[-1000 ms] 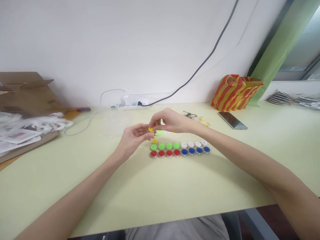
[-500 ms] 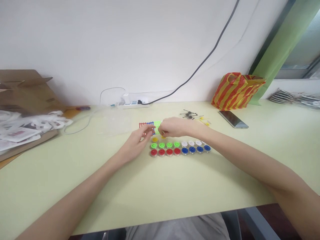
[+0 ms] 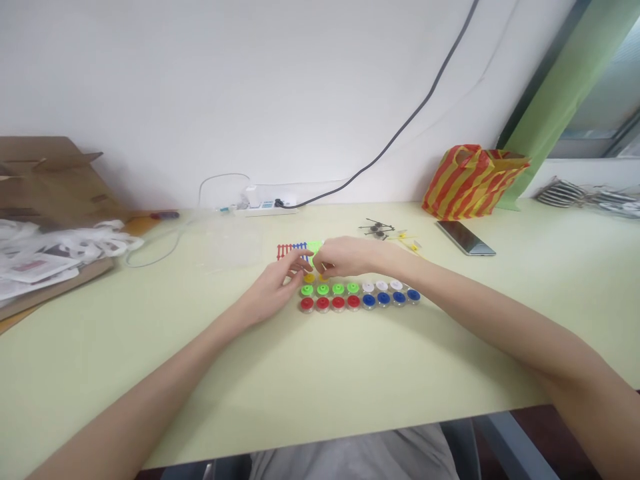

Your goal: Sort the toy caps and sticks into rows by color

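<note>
The right yellow disc [image 3: 323, 279] is beyond the green discs [image 3: 339, 289], under the right hand's [image 3: 346, 256] narrow fingers, grip unclear. The left hand [image 3: 276, 279], fingers parted, nears the left yellow disc [image 3: 309, 278]; brushing it could skew the row.

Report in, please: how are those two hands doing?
Right hand at right yellow disc, grip partly hidden. Left hand beside left yellow disc, loosely open. Green discs close on the near side.
</note>
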`<action>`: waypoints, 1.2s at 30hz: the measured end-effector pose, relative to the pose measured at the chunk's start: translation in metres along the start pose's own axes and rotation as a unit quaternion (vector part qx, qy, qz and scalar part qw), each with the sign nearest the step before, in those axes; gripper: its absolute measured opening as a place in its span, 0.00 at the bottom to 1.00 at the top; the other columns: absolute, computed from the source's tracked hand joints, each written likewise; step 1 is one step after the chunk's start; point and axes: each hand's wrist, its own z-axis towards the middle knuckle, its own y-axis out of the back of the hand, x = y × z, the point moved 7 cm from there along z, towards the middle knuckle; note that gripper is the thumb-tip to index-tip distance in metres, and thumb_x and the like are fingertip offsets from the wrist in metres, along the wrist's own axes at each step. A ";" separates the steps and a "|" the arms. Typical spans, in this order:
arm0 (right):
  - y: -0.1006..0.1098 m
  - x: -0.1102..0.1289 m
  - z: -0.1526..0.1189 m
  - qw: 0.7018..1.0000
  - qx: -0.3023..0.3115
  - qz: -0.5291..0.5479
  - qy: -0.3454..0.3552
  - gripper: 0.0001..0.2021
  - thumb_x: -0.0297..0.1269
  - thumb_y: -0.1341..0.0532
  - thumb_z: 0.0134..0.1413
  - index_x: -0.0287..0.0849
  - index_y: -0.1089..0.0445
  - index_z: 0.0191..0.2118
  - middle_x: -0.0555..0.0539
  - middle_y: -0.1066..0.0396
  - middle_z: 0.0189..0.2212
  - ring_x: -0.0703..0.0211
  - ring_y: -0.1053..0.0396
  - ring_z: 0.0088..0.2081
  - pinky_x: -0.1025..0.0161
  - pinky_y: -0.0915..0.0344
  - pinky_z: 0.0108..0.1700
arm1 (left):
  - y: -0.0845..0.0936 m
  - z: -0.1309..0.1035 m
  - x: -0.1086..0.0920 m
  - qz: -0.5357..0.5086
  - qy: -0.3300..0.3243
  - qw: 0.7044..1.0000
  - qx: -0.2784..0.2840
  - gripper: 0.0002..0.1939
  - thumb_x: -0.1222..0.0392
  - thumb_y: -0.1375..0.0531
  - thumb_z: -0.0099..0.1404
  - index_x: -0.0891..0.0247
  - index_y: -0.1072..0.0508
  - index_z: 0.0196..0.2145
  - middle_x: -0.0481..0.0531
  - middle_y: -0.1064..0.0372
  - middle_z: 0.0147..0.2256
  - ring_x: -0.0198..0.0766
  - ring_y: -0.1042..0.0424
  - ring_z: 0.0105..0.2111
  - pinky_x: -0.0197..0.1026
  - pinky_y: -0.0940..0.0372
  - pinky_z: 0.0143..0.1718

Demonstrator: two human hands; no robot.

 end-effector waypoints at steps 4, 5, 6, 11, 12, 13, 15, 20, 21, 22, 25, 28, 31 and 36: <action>0.000 -0.001 0.000 1.000 0.000 0.004 0.003 0.09 0.30 0.39 0.59 0.41 0.20 0.41 0.44 0.22 0.34 0.60 0.34 0.29 0.63 0.47 0.31 | 0.000 0.000 0.000 -0.002 -0.002 1.000 0.001 0.20 0.55 0.48 0.73 0.57 0.33 0.61 0.57 0.23 0.51 0.45 0.22 0.47 0.50 0.28 0.51; 0.000 -0.001 0.000 1.000 -0.001 0.003 0.005 0.09 0.30 0.39 0.59 0.41 0.20 0.41 0.45 0.22 0.34 0.60 0.34 0.29 0.63 0.47 0.31 | 0.000 0.000 0.001 -0.001 0.000 1.000 0.002 0.20 0.56 0.48 0.73 0.57 0.33 0.60 0.58 0.23 0.51 0.45 0.22 0.47 0.50 0.28 0.51; -0.001 -0.001 0.000 1.000 -0.002 0.004 0.008 0.09 0.29 0.39 0.60 0.42 0.20 0.41 0.45 0.22 0.33 0.61 0.34 0.28 0.64 0.47 0.31 | 0.000 0.000 0.001 -0.001 0.001 1.000 0.003 0.20 0.56 0.48 0.73 0.57 0.33 0.60 0.58 0.23 0.51 0.45 0.22 0.47 0.50 0.28 0.51; -0.003 0.001 0.001 1.000 -0.002 0.012 0.020 0.09 0.31 0.39 0.61 0.42 0.20 0.41 0.45 0.22 0.34 0.61 0.33 0.30 0.64 0.47 0.32 | 0.000 0.000 0.001 0.013 -0.001 1.000 0.007 0.20 0.58 0.48 0.72 0.57 0.32 0.60 0.56 0.23 0.51 0.45 0.23 0.49 0.49 0.28 0.51; -0.002 0.000 0.000 1.000 -0.003 0.012 0.015 0.08 0.31 0.39 0.61 0.42 0.21 0.41 0.45 0.22 0.35 0.60 0.32 0.30 0.64 0.46 0.32 | 0.000 0.000 0.000 0.018 -0.003 1.000 0.007 0.20 0.58 0.48 0.72 0.57 0.32 0.60 0.56 0.23 0.50 0.45 0.23 0.49 0.49 0.28 0.51; 0.001 -0.001 -0.001 1.000 -0.007 0.012 0.011 0.08 0.32 0.38 0.62 0.43 0.21 0.42 0.45 0.22 0.35 0.60 0.32 0.31 0.64 0.46 0.32 | 0.000 0.000 0.000 0.023 -0.005 1.000 0.007 0.21 0.58 0.48 0.72 0.57 0.32 0.60 0.56 0.23 0.50 0.45 0.23 0.49 0.49 0.28 0.51; 0.011 -0.005 -0.005 1.000 -0.028 0.008 0.004 0.08 0.34 0.38 0.63 0.43 0.21 0.44 0.44 0.22 0.37 0.59 0.31 0.32 0.64 0.45 0.33 | 0.001 0.001 0.000 0.034 -0.007 0.999 0.005 0.20 0.58 0.49 0.71 0.57 0.32 0.59 0.57 0.24 0.51 0.45 0.24 0.50 0.49 0.28 0.52; 0.054 -0.055 -0.033 0.990 -0.109 -0.019 -0.089 0.08 0.34 0.38 0.64 0.43 0.22 0.45 0.43 0.22 0.42 0.58 0.29 0.36 0.64 0.43 0.35 | 0.008 0.002 0.008 0.087 0.002 0.995 -0.040 0.20 0.58 0.50 0.71 0.58 0.32 0.58 0.58 0.27 0.55 0.48 0.25 0.52 0.52 0.29 0.53; 0.059 -0.070 -0.041 0.986 -0.110 -0.021 -0.121 0.08 0.34 0.37 0.63 0.43 0.22 0.45 0.43 0.22 0.43 0.57 0.28 0.37 0.64 0.42 0.35 | 0.008 0.002 0.011 0.095 0.007 0.995 -0.041 0.20 0.57 0.50 0.72 0.58 0.32 0.58 0.58 0.28 0.55 0.48 0.26 0.53 0.52 0.30 0.54; 0.063 -0.087 -0.049 0.982 -0.104 -0.022 -0.158 0.08 0.34 0.36 0.61 0.43 0.22 0.45 0.42 0.22 0.45 0.57 0.27 0.38 0.64 0.41 0.35 | 0.008 0.002 0.014 0.104 0.008 0.994 -0.040 0.20 0.57 0.50 0.72 0.57 0.33 0.59 0.57 0.28 0.55 0.48 0.26 0.53 0.51 0.30 0.55; 0.057 -0.138 -0.070 0.960 -0.044 -0.012 -0.277 0.12 0.33 0.33 0.57 0.44 0.22 0.47 0.41 0.22 0.47 0.54 0.25 0.39 0.63 0.37 0.35 | 0.007 0.002 0.018 0.130 -0.004 0.991 -0.032 0.20 0.57 0.50 0.73 0.55 0.34 0.60 0.55 0.28 0.56 0.47 0.27 0.55 0.51 0.33 0.58; 0.031 -0.182 -0.086 0.926 0.061 0.019 -0.371 0.12 0.32 0.31 0.53 0.40 0.21 0.45 0.40 0.20 0.40 0.53 0.24 0.37 0.62 0.34 0.36 | 0.008 0.003 0.020 0.147 -0.002 0.989 -0.029 0.20 0.56 0.50 0.73 0.55 0.35 0.61 0.54 0.29 0.57 0.48 0.27 0.55 0.51 0.34 0.58; 0.011 -0.214 -0.093 0.908 0.092 0.035 -0.407 0.12 0.30 0.30 0.52 0.38 0.21 0.45 0.40 0.19 0.38 0.54 0.23 0.37 0.62 0.33 0.37 | 0.010 0.003 0.020 0.155 -0.001 0.987 -0.032 0.21 0.55 0.51 0.74 0.55 0.35 0.61 0.56 0.30 0.58 0.49 0.27 0.56 0.51 0.34 0.58; -0.002 -0.243 -0.091 0.921 0.029 0.026 -0.388 0.20 0.30 0.29 0.52 0.40 0.24 0.52 0.40 0.20 0.44 0.57 0.23 0.38 0.66 0.35 0.35 | 0.011 0.003 0.023 0.164 0.009 0.986 -0.032 0.21 0.54 0.50 0.73 0.54 0.35 0.61 0.55 0.28 0.57 0.49 0.27 0.55 0.50 0.33 0.57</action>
